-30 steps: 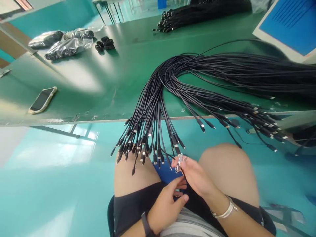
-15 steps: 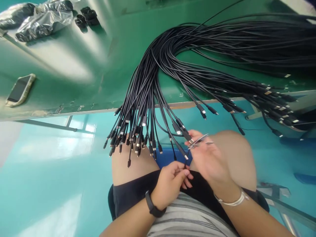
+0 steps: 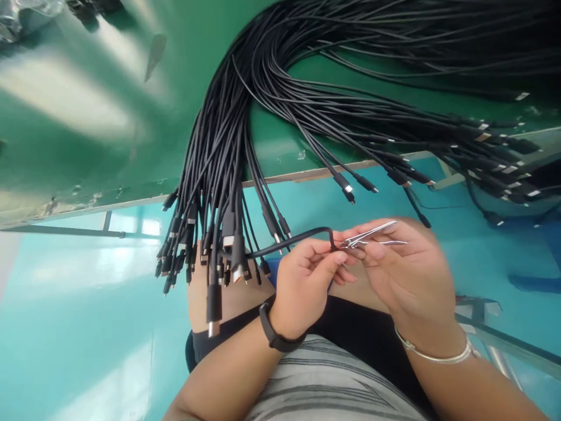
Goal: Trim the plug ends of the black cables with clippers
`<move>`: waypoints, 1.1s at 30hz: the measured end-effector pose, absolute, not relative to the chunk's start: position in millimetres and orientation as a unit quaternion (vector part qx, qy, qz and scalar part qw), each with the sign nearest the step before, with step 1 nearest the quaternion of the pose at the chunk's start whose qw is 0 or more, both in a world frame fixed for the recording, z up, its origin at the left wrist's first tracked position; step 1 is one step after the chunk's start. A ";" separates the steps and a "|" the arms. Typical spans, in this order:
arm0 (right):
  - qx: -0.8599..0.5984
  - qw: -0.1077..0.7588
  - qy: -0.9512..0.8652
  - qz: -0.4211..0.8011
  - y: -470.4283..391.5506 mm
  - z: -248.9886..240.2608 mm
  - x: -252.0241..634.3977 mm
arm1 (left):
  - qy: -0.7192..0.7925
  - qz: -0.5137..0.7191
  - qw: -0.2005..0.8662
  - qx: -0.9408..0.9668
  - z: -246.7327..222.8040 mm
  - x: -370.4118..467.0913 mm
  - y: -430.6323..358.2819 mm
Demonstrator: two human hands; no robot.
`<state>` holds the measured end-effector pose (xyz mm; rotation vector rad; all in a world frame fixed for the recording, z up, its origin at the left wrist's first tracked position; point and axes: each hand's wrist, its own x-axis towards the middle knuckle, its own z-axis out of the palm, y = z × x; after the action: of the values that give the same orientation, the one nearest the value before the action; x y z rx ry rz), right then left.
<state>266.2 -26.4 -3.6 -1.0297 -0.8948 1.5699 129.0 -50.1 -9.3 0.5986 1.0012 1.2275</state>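
My left hand (image 3: 309, 275) is closed, pinching one black cable (image 3: 293, 235) near its end, in front of my lap. My right hand (image 3: 405, 269) grips a pair of silver nail clippers (image 3: 372, 235), whose jaws are right at the pinched cable end; whether they touch it I cannot tell. My fingers cover most of that cable end. Left of my hands, a thick bundle of black cables (image 3: 223, 111) hangs over the table edge, its USB-type plugs dangling above my thigh. One larger plug (image 3: 214, 310) hangs lowest.
A green table (image 3: 109, 134) stretches across the top. More cable ends (image 3: 495, 158) overhang its edge at the right. Dark items (image 3: 94, 9) and clear plastic wrapping (image 3: 26, 17) lie at the upper left. A metal stool or frame part (image 3: 477, 307) stands at the lower right.
My right hand has brought the clippers down to the cable end in my left hand. That cable is now drawn out from the bundle. The view has shifted, so the phone is out of frame.
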 end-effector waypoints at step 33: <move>-0.396 0.504 -0.383 0.666 -33.8 4.4 269.8 | 0.442 0.569 0.650 0.241 -5.6 134.5 -66.4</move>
<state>269.8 -33.8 4.4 -0.9565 -0.9235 1.6068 134.5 -66.4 -5.6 0.5474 1.0050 1.2938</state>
